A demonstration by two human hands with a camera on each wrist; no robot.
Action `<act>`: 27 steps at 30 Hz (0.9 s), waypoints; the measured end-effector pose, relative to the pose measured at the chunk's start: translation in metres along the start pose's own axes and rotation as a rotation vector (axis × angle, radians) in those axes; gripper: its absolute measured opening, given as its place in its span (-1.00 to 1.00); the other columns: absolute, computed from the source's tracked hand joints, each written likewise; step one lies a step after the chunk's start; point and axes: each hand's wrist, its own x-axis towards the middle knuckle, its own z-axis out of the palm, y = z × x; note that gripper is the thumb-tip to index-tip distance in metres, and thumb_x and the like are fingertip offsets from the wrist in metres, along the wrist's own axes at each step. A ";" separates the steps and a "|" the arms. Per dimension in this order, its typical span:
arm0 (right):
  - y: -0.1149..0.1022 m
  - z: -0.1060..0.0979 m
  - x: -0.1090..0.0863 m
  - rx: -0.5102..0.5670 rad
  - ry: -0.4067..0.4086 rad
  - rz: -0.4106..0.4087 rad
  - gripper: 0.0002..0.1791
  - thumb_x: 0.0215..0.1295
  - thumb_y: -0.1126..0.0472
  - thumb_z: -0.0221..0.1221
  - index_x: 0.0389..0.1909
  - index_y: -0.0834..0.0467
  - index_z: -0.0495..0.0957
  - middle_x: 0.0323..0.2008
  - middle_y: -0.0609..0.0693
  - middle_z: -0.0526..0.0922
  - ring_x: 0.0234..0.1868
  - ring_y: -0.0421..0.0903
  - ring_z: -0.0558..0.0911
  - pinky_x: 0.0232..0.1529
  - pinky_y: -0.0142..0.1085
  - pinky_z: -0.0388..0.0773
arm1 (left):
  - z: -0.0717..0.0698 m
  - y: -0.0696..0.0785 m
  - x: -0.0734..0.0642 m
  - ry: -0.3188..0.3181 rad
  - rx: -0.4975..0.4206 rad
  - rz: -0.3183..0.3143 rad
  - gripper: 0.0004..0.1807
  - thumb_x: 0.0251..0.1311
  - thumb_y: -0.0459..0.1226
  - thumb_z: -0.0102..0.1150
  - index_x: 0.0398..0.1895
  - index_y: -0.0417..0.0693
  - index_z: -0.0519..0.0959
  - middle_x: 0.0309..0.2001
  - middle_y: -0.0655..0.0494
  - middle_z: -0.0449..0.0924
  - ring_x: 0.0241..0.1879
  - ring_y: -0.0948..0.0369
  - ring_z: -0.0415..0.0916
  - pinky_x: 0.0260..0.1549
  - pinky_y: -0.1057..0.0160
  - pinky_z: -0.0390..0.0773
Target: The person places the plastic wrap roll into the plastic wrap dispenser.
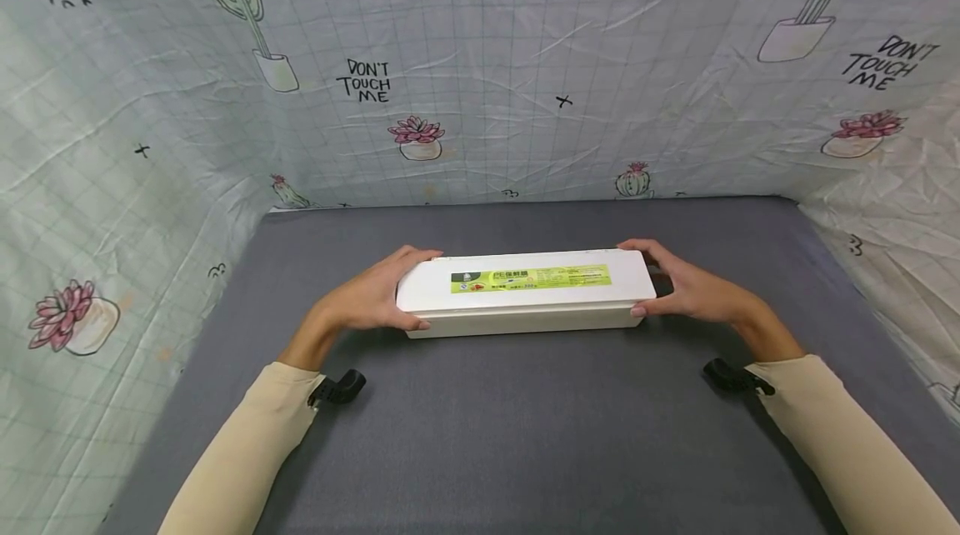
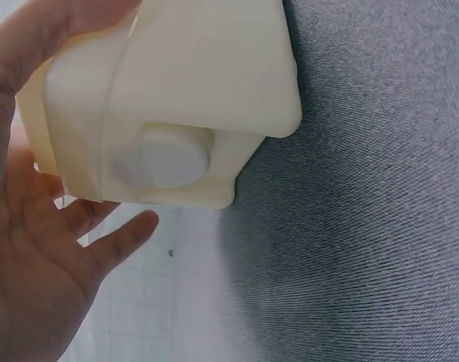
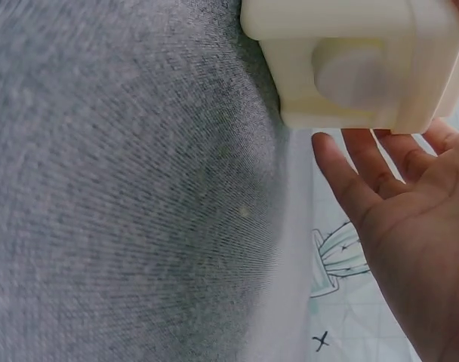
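A long white cling film dispenser (image 1: 525, 322), with a green label (image 1: 570, 277) on its lid, lies crosswise on the grey table. My left hand (image 1: 375, 295) grips its left end, thumb on the near side and fingers round the far side. At the opposite end, my right hand (image 1: 693, 289) holds it in the same way. In the left wrist view, a pale round roll end (image 2: 173, 154) shows in a recess of the end wall. A similar round end (image 3: 350, 73) appears in the right wrist view. The inside of the dispenser is hidden under the lid.
Grey cloth covers the table (image 1: 525, 427). Behind it and along both sides hangs a pale curtain (image 1: 495, 60) printed with cacti and lettering. A black strap piece (image 1: 341, 387) sits at the left cuff, and another (image 1: 727, 375) at the right cuff.
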 end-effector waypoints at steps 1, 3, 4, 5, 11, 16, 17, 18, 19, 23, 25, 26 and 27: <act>0.001 0.000 0.000 0.009 0.004 -0.002 -0.01 0.26 0.23 0.40 0.57 0.05 -0.02 0.45 0.04 0.18 0.35 -0.03 0.27 0.26 0.15 0.33 | 0.000 0.000 0.000 -0.003 -0.007 0.001 0.11 -0.14 0.03 0.57 0.55 0.23 0.20 0.26 0.17 0.35 0.13 0.18 0.39 0.08 0.07 0.42; 0.002 0.001 0.001 0.027 0.008 -0.008 -0.01 0.25 0.26 0.40 0.56 0.06 0.00 0.43 0.03 0.20 0.34 -0.06 0.29 0.26 0.11 0.34 | 0.001 -0.001 0.001 -0.007 -0.025 0.007 0.10 -0.14 0.02 0.58 0.54 0.20 0.21 0.27 0.15 0.34 0.13 0.17 0.38 0.09 0.08 0.41; 0.002 0.001 0.001 0.035 0.008 -0.013 -0.02 0.25 0.28 0.40 0.56 0.07 0.01 0.43 0.02 0.21 0.33 -0.08 0.31 0.26 0.06 0.35 | 0.001 -0.002 0.001 -0.010 -0.036 0.010 0.10 -0.13 0.02 0.58 0.54 0.18 0.21 0.28 0.13 0.33 0.14 0.16 0.37 0.09 0.07 0.41; 0.003 0.001 0.001 0.043 0.007 -0.019 -0.02 0.24 0.29 0.40 0.56 0.10 0.01 0.42 0.02 0.21 0.32 -0.10 0.32 0.25 0.00 0.36 | 0.001 -0.002 0.001 -0.013 -0.046 0.011 0.10 -0.13 0.02 0.58 0.53 0.16 0.21 0.29 0.11 0.32 0.14 0.15 0.37 0.09 0.07 0.41; 0.005 0.001 0.003 0.088 0.000 -0.043 -0.01 0.22 0.36 0.39 0.56 0.12 0.01 0.42 0.03 0.21 0.31 -0.15 0.34 0.20 -0.32 0.38 | -0.001 -0.002 0.001 -0.032 -0.121 -0.038 0.10 -0.16 -0.05 0.60 0.51 0.04 0.22 0.32 0.06 0.31 0.15 0.11 0.37 0.10 0.06 0.40; 0.006 0.001 0.004 0.104 0.001 -0.048 -0.01 0.21 0.37 0.39 0.56 0.12 0.01 0.43 0.04 0.20 0.32 -0.15 0.33 0.20 -0.37 0.37 | -0.001 -0.005 -0.002 -0.026 -0.177 -0.077 0.08 -0.15 -0.08 0.61 0.50 0.07 0.22 0.31 0.09 0.34 0.16 0.11 0.40 0.11 0.04 0.42; 0.006 0.002 0.003 0.107 0.001 -0.048 -0.01 0.21 0.38 0.39 0.56 0.12 0.01 0.43 0.04 0.20 0.32 -0.15 0.33 0.19 -0.37 0.37 | -0.001 -0.006 -0.003 -0.021 -0.198 -0.079 0.09 -0.14 -0.09 0.61 0.50 0.08 0.21 0.31 0.10 0.34 0.16 0.11 0.39 0.12 0.03 0.42; 0.006 0.002 0.003 0.109 0.002 -0.046 -0.01 0.21 0.38 0.39 0.56 0.13 0.01 0.43 0.05 0.19 0.32 -0.15 0.33 0.19 -0.36 0.38 | 0.000 -0.007 -0.004 -0.015 -0.218 -0.084 0.09 -0.14 -0.10 0.61 0.51 0.10 0.19 0.31 0.10 0.34 0.17 0.10 0.40 0.12 0.03 0.42; 0.006 0.002 0.003 0.110 0.003 -0.044 -0.01 0.21 0.37 0.39 0.56 0.14 0.01 0.44 0.05 0.19 0.32 -0.15 0.33 0.18 -0.36 0.39 | 0.002 -0.007 -0.005 -0.007 -0.243 -0.086 0.10 -0.13 -0.11 0.62 0.52 0.10 0.17 0.31 0.10 0.34 0.17 0.09 0.40 0.12 0.01 0.42; 0.006 0.003 0.001 0.112 0.007 -0.037 -0.01 0.23 0.37 0.39 0.56 0.13 0.00 0.46 0.05 0.17 0.33 -0.15 0.34 0.16 -0.34 0.42 | 0.010 -0.013 -0.010 0.052 -0.300 -0.071 0.10 -0.06 -0.14 0.61 0.53 0.04 0.13 0.31 0.04 0.27 0.17 0.06 0.37 0.11 0.03 0.43; 0.006 0.003 0.001 0.113 0.009 -0.038 -0.01 0.23 0.36 0.38 0.56 0.13 0.00 0.47 0.05 0.17 0.34 -0.14 0.33 0.16 -0.33 0.42 | 0.014 -0.015 -0.012 0.084 -0.311 -0.058 0.07 -0.04 -0.17 0.61 0.52 0.01 0.16 0.30 0.01 0.25 0.15 0.06 0.38 0.10 0.08 0.46; 0.006 0.003 0.001 0.113 0.009 -0.040 -0.01 0.23 0.37 0.38 0.56 0.13 0.00 0.47 0.05 0.17 0.34 -0.14 0.33 0.16 -0.32 0.42 | 0.015 -0.016 -0.012 0.097 -0.315 -0.050 0.05 -0.04 -0.18 0.61 0.51 -0.01 0.18 0.29 -0.01 0.25 0.14 0.06 0.39 0.08 0.10 0.47; 0.006 0.003 0.001 0.114 0.009 -0.042 -0.01 0.23 0.36 0.38 0.56 0.14 0.00 0.47 0.05 0.17 0.35 -0.14 0.33 0.16 -0.32 0.42 | 0.016 -0.016 -0.013 0.107 -0.318 -0.046 0.03 -0.04 -0.19 0.61 0.50 0.00 0.20 0.29 -0.01 0.27 0.12 0.06 0.41 0.07 0.13 0.49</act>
